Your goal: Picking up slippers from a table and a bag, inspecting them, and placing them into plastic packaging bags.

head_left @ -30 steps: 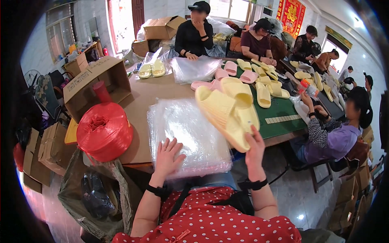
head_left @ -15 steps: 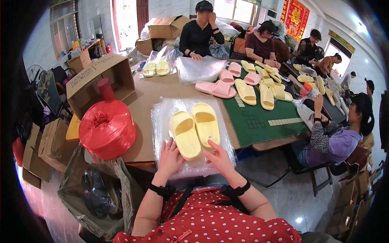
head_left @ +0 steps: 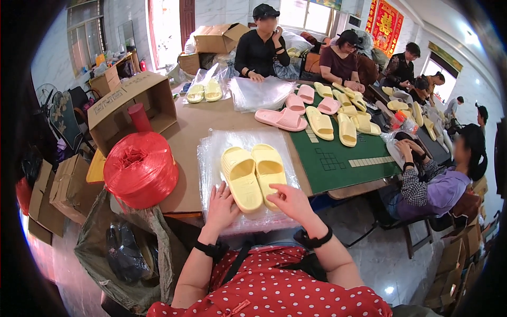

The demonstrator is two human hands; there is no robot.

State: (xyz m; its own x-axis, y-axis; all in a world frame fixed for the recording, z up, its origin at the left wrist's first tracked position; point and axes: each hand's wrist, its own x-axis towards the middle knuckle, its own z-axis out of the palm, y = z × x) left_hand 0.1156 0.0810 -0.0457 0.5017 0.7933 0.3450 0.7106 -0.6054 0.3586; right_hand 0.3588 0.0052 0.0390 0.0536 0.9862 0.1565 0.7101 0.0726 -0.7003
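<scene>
Side by side on a stack of clear plastic bags [head_left: 207,158] lie a left yellow slide sandal [head_left: 244,182] and a right one [head_left: 270,168], toes pointing away from me. My left hand [head_left: 222,209] rests open beside the left sandal's heel, its fingers spread on the plastic. Over the heel of the right sandal is my right hand [head_left: 292,202], thumb and forefinger a little apart at its surface. That hand partly hides the heel. No grip shows in either hand.
A red twine roll [head_left: 140,169] and an open carton [head_left: 129,103] stand at left, above a sack [head_left: 124,253]. Pink slides [head_left: 281,118] and more yellow slides lie on the green mat [head_left: 338,161]. A co-worker in purple [head_left: 443,185] sits at right; others work farther back.
The right sandal has slid toward me, so its toe is now nearly level with the left one's. My right hand has moved slightly right and nearer its heel; my left hand has hardly moved.
</scene>
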